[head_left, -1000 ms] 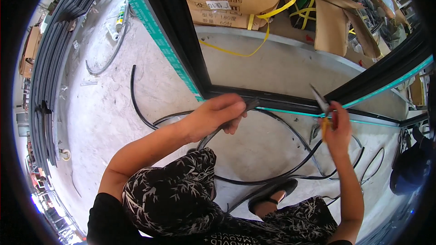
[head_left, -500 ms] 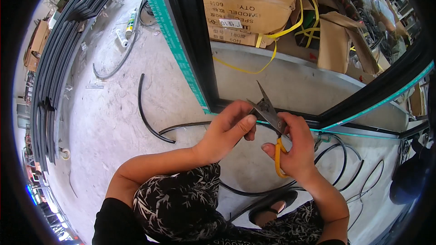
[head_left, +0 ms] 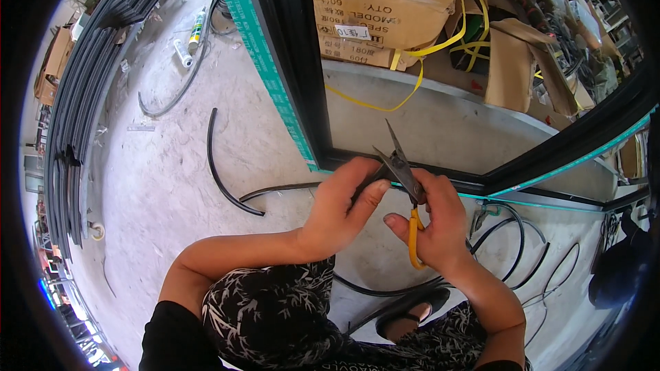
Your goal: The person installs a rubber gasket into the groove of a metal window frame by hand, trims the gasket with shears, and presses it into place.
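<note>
My right hand [head_left: 441, 227] grips a pair of scissors [head_left: 407, 180] with yellow handles and dark metal blades. The blades are parted and point up and slightly left. My left hand [head_left: 342, 205] is closed on a black rubber strip [head_left: 372, 177], pinched between thumb and fingers beside the lower blade. Much of the strip is hidden by that hand. Just beyond both hands is the bottom corner of a black frame [head_left: 333, 156] with green protective tape along its outer edge.
A short black strip [head_left: 216, 158] and a looped black strip [head_left: 512, 247] lie on the pale floor [head_left: 165, 185]. Long dark profiles [head_left: 82, 117] are stacked at left, near two sealant tubes [head_left: 197, 29]. Cardboard boxes [head_left: 385, 0] with yellow strapping stand behind the frame.
The scissors and my right hand have shifted slightly left, and the handles have turned more edge-on. My left hand has moved a little, now covering more of the strip's end.
</note>
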### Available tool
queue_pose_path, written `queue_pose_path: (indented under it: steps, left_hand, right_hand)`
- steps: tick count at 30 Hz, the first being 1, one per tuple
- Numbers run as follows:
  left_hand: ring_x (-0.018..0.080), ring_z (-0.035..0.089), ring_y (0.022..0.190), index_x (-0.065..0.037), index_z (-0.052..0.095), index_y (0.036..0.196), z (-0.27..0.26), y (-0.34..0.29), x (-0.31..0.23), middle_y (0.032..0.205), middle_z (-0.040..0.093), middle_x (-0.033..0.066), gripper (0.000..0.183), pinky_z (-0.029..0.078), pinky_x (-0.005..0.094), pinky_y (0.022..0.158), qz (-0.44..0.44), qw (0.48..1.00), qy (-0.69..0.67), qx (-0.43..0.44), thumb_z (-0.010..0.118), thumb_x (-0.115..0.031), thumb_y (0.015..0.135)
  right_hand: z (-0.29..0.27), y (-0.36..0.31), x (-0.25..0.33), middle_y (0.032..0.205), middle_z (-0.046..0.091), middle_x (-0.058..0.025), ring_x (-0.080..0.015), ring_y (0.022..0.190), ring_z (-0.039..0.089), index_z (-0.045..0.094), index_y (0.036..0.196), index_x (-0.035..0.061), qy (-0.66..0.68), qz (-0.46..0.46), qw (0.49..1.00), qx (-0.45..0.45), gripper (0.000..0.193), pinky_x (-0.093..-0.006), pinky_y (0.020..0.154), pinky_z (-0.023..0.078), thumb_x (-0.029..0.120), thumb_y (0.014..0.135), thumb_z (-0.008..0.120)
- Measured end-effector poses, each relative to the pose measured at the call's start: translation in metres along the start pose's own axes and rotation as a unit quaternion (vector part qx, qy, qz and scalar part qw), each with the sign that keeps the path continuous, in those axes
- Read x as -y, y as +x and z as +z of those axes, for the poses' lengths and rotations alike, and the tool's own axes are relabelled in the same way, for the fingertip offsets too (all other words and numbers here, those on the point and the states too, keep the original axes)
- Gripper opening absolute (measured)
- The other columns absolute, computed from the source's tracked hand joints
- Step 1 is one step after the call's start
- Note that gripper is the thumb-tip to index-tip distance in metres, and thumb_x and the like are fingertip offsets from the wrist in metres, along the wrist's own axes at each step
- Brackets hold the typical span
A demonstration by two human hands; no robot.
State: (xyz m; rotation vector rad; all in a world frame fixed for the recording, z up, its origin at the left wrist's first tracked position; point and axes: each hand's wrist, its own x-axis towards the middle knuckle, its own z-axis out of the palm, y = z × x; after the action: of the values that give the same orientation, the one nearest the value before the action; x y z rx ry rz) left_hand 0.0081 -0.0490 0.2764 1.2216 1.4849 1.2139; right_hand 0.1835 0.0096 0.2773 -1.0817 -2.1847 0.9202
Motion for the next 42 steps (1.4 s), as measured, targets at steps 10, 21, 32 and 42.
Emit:
queue_pose_path:
  steps: [10,21,32,42]
  left_hand:
    - [0.0282,0.059,0.078,0.0,0.055,0.108,-0.008,-0.004,0.023,0.089,0.059,0.0162,0.02,0.048,0.0356,0.069,0.009,0.993,0.106,-0.049,0.056,-0.009,0.091]
    - [0.0024,0.029,0.048,-0.007,0.05,0.097,-0.013,0.013,0.015,0.06,0.039,-0.0059,0.024,0.022,0.0184,0.043,-0.176,0.963,-0.188,0.085,0.045,-0.031,0.1]
    - [0.0042,0.03,0.05,-0.003,0.052,0.095,-0.027,0.02,0.027,0.067,0.042,-0.0027,0.039,0.02,0.021,0.045,-0.212,0.897,-0.292,0.257,0.05,-0.041,0.097]
    - [0.0036,0.029,0.05,-0.001,0.052,0.097,-0.029,0.021,0.022,0.068,0.043,-0.0029,0.038,0.02,0.0203,0.045,-0.195,0.882,-0.299,0.309,0.051,-0.039,0.096]
  right_hand:
    - [0.026,0.003,-0.013,0.089,0.059,-0.0136,-0.0323,0.08,0.058,0.056,0.109,0.0044,0.0,-0.056,0.998,-0.025,0.054,-0.0408,0.069,0.048,0.033,0.07,0.078]
    - [-0.009,-0.002,-0.032,0.073,0.057,-0.0098,-0.0274,0.065,0.057,0.059,0.099,0.0064,0.03,-0.032,0.998,-0.035,0.044,-0.0361,0.057,0.045,0.037,0.073,0.078]
    - [-0.032,0.001,-0.037,0.086,0.056,-0.0086,-0.0229,0.076,0.055,0.059,0.111,0.007,0.066,-0.036,0.99,0.116,0.06,-0.033,0.068,0.045,0.028,0.061,0.086]
    - [-0.037,0.002,-0.04,0.084,0.051,-0.0051,-0.0186,0.073,0.051,0.059,0.113,0.0081,0.122,0.019,0.968,0.219,0.058,-0.0289,0.066,0.043,0.029,0.065,0.085]
